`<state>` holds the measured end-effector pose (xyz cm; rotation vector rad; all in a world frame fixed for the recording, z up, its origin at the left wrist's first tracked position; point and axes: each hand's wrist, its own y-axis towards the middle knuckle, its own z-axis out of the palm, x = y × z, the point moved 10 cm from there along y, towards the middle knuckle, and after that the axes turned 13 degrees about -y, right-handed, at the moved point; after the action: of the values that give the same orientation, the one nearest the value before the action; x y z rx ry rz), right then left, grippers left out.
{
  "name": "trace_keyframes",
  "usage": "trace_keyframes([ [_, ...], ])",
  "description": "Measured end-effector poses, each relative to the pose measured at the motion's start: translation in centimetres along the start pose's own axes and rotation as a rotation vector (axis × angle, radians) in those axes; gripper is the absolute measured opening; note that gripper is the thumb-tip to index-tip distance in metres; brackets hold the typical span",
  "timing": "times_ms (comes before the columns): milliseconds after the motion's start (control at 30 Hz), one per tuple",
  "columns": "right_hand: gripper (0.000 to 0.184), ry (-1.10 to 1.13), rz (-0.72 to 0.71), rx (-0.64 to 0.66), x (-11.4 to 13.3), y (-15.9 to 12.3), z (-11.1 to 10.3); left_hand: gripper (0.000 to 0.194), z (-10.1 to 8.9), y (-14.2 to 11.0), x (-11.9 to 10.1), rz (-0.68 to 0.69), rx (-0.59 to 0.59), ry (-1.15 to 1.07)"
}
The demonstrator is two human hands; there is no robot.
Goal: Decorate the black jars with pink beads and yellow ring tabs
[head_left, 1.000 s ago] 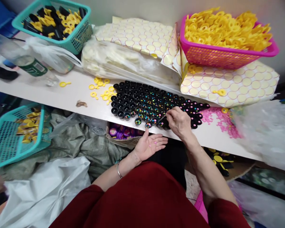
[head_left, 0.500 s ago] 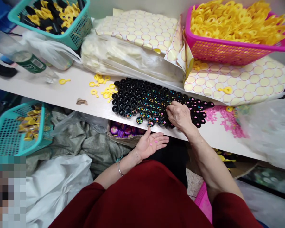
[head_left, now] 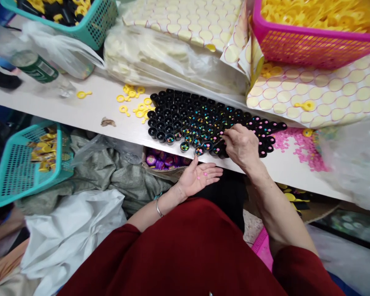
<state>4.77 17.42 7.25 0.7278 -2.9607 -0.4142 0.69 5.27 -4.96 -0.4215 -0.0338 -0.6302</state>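
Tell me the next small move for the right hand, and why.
Perhaps release anything the right hand pinches into one of the black cups: its fingers are drawn together over them, and the open left hand carries pink pieces like those in nearby cups.

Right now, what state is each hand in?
Left hand: open, palm up, pink pieces lying on it.
Right hand: fingers closed in a pinch at the black cups; whether it grips a piece cannot be told.
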Motion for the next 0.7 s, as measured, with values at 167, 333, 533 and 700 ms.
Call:
trace_keyframes([
  [167,0.023,0.227,-0.223,0.081,4.8,-5.3,-0.8,0.069,0.3,-0.2,0.2,0.010,-0.001,-0.059],
  [333,0.021,0.272,-0.320,0.097,8.3,-9.6,0.5,0.071,-0.3,-0.3,0.2,0.023,-0.088,-0.042],
  [533,0.024,0.157,-0.335,0.033,9.6,-10.3,0.7,0.075,-0.9,-0.2,0.2,0.027,-0.107,-0.012],
  [700,0.020,0.027,-0.347,0.088,10.4,-10.2,1.1,0.074,-1.7,0.0,0.1,0.042,-0.156,0.000],
])
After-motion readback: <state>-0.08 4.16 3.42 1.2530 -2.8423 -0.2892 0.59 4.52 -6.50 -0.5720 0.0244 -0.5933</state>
